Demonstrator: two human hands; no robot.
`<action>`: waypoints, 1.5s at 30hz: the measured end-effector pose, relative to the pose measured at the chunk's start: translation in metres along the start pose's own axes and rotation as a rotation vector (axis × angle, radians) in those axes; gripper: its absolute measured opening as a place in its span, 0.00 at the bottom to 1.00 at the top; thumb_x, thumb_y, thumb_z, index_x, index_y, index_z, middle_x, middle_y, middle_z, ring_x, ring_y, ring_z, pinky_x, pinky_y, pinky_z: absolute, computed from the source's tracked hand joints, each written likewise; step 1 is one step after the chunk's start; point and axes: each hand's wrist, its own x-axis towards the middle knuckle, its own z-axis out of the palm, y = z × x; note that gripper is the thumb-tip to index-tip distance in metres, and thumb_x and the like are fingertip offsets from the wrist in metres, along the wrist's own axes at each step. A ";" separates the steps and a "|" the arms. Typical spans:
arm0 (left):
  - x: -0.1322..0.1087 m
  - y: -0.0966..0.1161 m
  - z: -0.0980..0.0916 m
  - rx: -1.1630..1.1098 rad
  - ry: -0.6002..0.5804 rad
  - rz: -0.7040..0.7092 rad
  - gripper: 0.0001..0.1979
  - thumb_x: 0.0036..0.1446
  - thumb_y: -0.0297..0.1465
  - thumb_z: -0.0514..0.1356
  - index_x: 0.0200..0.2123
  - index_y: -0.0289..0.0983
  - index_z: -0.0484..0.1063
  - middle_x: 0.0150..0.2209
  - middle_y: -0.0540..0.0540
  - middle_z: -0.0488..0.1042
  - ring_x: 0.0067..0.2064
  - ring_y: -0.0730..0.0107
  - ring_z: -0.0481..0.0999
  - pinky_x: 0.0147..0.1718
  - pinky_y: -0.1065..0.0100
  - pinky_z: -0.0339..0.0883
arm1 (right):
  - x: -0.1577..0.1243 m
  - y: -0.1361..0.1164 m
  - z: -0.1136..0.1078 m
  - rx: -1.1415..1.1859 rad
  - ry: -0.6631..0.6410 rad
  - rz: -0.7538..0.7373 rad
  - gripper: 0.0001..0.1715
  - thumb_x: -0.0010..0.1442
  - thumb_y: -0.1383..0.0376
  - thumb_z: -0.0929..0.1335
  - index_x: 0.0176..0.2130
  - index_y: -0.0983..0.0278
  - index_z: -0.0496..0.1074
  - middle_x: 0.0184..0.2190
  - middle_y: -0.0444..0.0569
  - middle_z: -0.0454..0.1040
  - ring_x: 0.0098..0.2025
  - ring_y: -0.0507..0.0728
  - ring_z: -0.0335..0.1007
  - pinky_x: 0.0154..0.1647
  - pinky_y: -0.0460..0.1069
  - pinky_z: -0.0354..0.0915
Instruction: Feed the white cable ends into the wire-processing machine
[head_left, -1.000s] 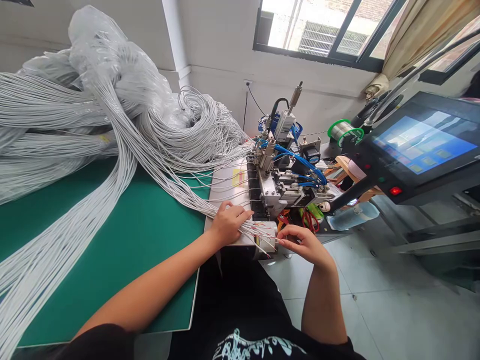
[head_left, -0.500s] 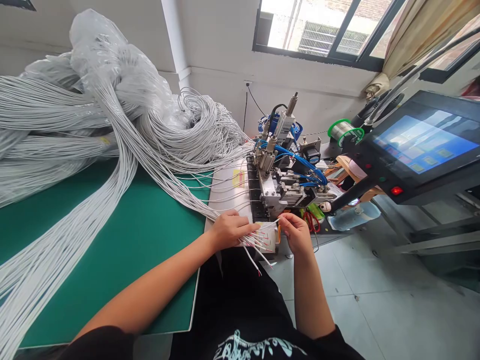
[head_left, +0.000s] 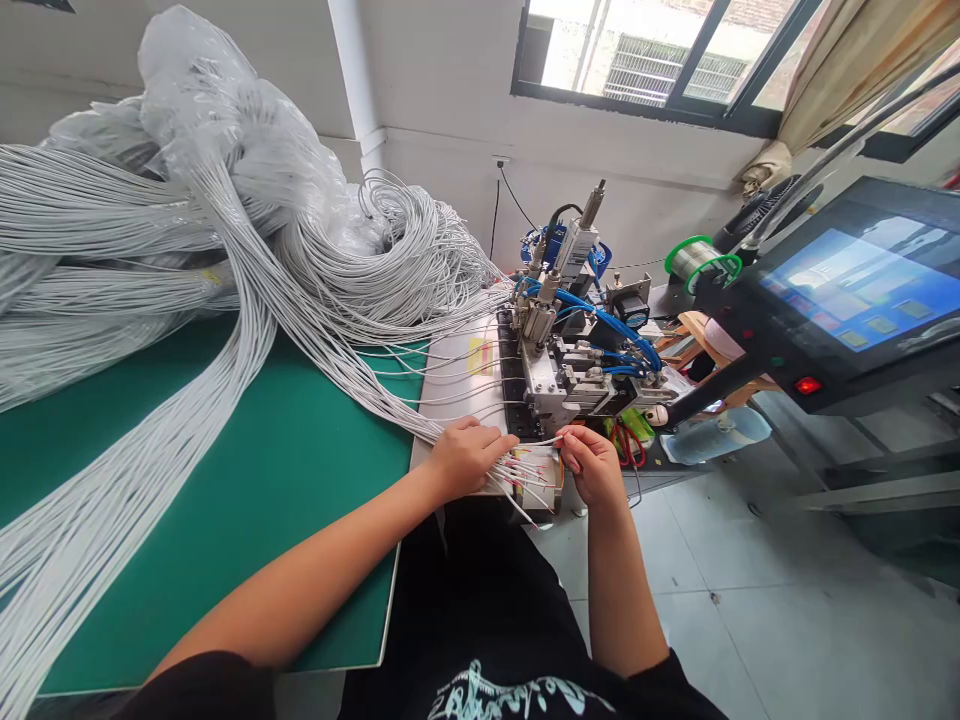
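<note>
**Bundle under left hand, one wire at right fingertips**

Left hand: back upward, fingers closed over the bundle near its free end, at the front edge of the metal plate. Beyond the fingers the wire ends fan out to the right, white jackets with reddish tips, some angled down toward the person's lap.

Right hand: thumb and fingers pinched together on the end of a single wire, which runs nearly straight between the two hands, just in front of the machine. The fingertips cover the tip of this wire; its condition there cannot be made out.

The bundle crosses the green table from the upper left, where it emerges beneath clear plastic wrap. A large coil lies behind it, near the wall. Several separate wires pass over the plate, spaced apart, to the dark block along the machine's left side. A yellow label sits on the plate.

Right of the machine: red-handled scissors near the right hand, a clear bottle lying on its side, a green-rimmed spool, and a tilted monitor with its screen lit.
</note>
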 end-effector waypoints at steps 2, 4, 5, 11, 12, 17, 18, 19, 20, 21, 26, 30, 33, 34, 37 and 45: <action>0.000 0.001 0.000 -0.003 -0.006 -0.018 0.20 0.52 0.25 0.54 0.50 0.37 0.67 0.32 0.48 0.74 0.33 0.67 0.73 0.39 0.64 0.60 | 0.002 -0.002 -0.003 -0.131 -0.021 -0.011 0.17 0.52 0.54 0.72 0.34 0.64 0.74 0.28 0.47 0.73 0.21 0.47 0.55 0.22 0.45 0.52; 0.001 0.002 -0.001 -0.001 -0.037 -0.044 0.22 0.51 0.25 0.54 0.51 0.38 0.67 0.33 0.48 0.74 0.33 0.67 0.73 0.41 0.63 0.59 | 0.003 -0.004 -0.004 -0.318 -0.022 -0.044 0.16 0.52 0.54 0.71 0.34 0.64 0.74 0.29 0.48 0.73 0.26 0.50 0.62 0.26 0.46 0.57; 0.001 0.002 -0.001 0.003 -0.057 -0.057 0.22 0.50 0.25 0.54 0.51 0.38 0.67 0.33 0.48 0.74 0.34 0.66 0.73 0.42 0.62 0.58 | 0.003 -0.004 -0.004 -0.407 -0.016 -0.064 0.16 0.53 0.54 0.70 0.34 0.65 0.74 0.29 0.48 0.73 0.28 0.52 0.63 0.29 0.46 0.59; 0.003 0.003 0.001 0.022 -0.095 -0.147 0.21 0.49 0.27 0.57 0.49 0.38 0.69 0.34 0.46 0.74 0.37 0.63 0.72 0.47 0.57 0.55 | 0.010 0.000 -0.003 -0.604 0.009 -0.156 0.18 0.58 0.52 0.66 0.33 0.65 0.72 0.27 0.47 0.71 0.29 0.52 0.62 0.31 0.47 0.58; 0.003 0.003 0.001 0.020 -0.093 -0.162 0.20 0.49 0.28 0.58 0.49 0.38 0.70 0.34 0.45 0.74 0.37 0.63 0.72 0.47 0.57 0.54 | 0.011 0.002 -0.002 -0.607 0.009 -0.164 0.18 0.58 0.52 0.66 0.32 0.65 0.71 0.26 0.46 0.69 0.28 0.52 0.61 0.30 0.46 0.58; 0.003 0.003 0.000 0.010 -0.106 -0.216 0.20 0.49 0.30 0.59 0.48 0.39 0.71 0.35 0.45 0.74 0.39 0.61 0.71 0.48 0.55 0.52 | 0.020 0.011 0.001 -0.518 -0.033 -0.161 0.17 0.59 0.53 0.64 0.29 0.64 0.65 0.23 0.42 0.61 0.27 0.51 0.55 0.29 0.46 0.53; 0.004 0.003 0.000 0.008 -0.112 -0.221 0.20 0.49 0.30 0.59 0.48 0.39 0.71 0.36 0.45 0.74 0.39 0.61 0.71 0.49 0.55 0.52 | 0.021 0.012 0.002 -0.483 -0.046 -0.155 0.17 0.58 0.53 0.64 0.28 0.63 0.64 0.23 0.42 0.60 0.27 0.51 0.54 0.29 0.45 0.53; 0.004 0.004 0.000 0.006 -0.117 -0.223 0.20 0.49 0.30 0.59 0.47 0.39 0.71 0.35 0.45 0.74 0.39 0.61 0.71 0.49 0.54 0.52 | 0.023 0.014 0.002 -0.447 -0.057 -0.144 0.17 0.58 0.53 0.64 0.27 0.63 0.63 0.23 0.41 0.59 0.27 0.50 0.53 0.29 0.45 0.53; 0.004 0.004 0.000 0.004 -0.120 -0.227 0.19 0.49 0.30 0.59 0.47 0.39 0.71 0.35 0.44 0.75 0.39 0.61 0.71 0.49 0.54 0.51 | 0.024 0.015 0.002 -0.410 -0.066 -0.126 0.18 0.57 0.53 0.65 0.26 0.63 0.63 0.22 0.41 0.58 0.26 0.50 0.52 0.28 0.45 0.52; 0.004 0.004 0.000 0.003 -0.123 -0.229 0.19 0.49 0.30 0.59 0.47 0.39 0.72 0.35 0.44 0.75 0.39 0.61 0.71 0.49 0.54 0.51 | 0.026 0.017 0.002 -0.370 -0.072 -0.097 0.18 0.56 0.53 0.65 0.26 0.63 0.62 0.21 0.41 0.57 0.25 0.50 0.51 0.27 0.45 0.51; 0.005 0.003 0.001 0.004 -0.095 -0.233 0.18 0.50 0.31 0.60 0.46 0.39 0.73 0.34 0.45 0.75 0.38 0.61 0.71 0.49 0.53 0.51 | 0.029 0.022 0.005 -0.176 -0.053 0.098 0.18 0.49 0.53 0.67 0.23 0.63 0.60 0.18 0.39 0.53 0.22 0.48 0.45 0.23 0.45 0.45; 0.004 0.003 0.002 0.010 -0.068 -0.239 0.17 0.52 0.33 0.60 0.46 0.39 0.73 0.34 0.45 0.75 0.38 0.61 0.70 0.49 0.53 0.51 | 0.027 0.023 0.007 -0.068 -0.038 0.161 0.21 0.46 0.52 0.69 0.22 0.63 0.59 0.17 0.39 0.53 0.21 0.47 0.44 0.22 0.45 0.44; 0.003 0.004 0.002 0.007 -0.058 -0.238 0.17 0.51 0.33 0.60 0.45 0.39 0.73 0.35 0.45 0.75 0.39 0.61 0.70 0.49 0.53 0.51 | 0.023 0.022 0.006 -0.083 -0.011 0.148 0.23 0.47 0.49 0.70 0.23 0.64 0.61 0.18 0.39 0.53 0.21 0.47 0.44 0.23 0.45 0.43; 0.003 0.004 0.002 0.003 -0.060 -0.239 0.17 0.50 0.32 0.60 0.45 0.39 0.73 0.35 0.45 0.75 0.39 0.61 0.70 0.50 0.53 0.51 | 0.022 0.022 0.006 -0.101 -0.001 0.141 0.24 0.48 0.48 0.70 0.23 0.64 0.62 0.18 0.39 0.54 0.22 0.47 0.44 0.23 0.45 0.44; 0.003 0.004 0.000 -0.015 -0.080 -0.251 0.19 0.48 0.29 0.59 0.45 0.40 0.73 0.36 0.45 0.75 0.40 0.61 0.71 0.50 0.53 0.51 | 0.018 0.019 0.006 -0.154 0.036 0.109 0.24 0.48 0.48 0.71 0.24 0.65 0.64 0.19 0.39 0.55 0.23 0.48 0.46 0.24 0.45 0.45; 0.003 0.003 0.001 -0.019 -0.089 -0.271 0.24 0.44 0.28 0.60 0.48 0.38 0.71 0.47 0.43 0.75 0.47 0.58 0.70 0.51 0.52 0.51 | 0.011 0.011 0.001 -0.261 0.110 0.002 0.23 0.52 0.48 0.70 0.25 0.65 0.67 0.20 0.42 0.61 0.24 0.49 0.54 0.26 0.46 0.52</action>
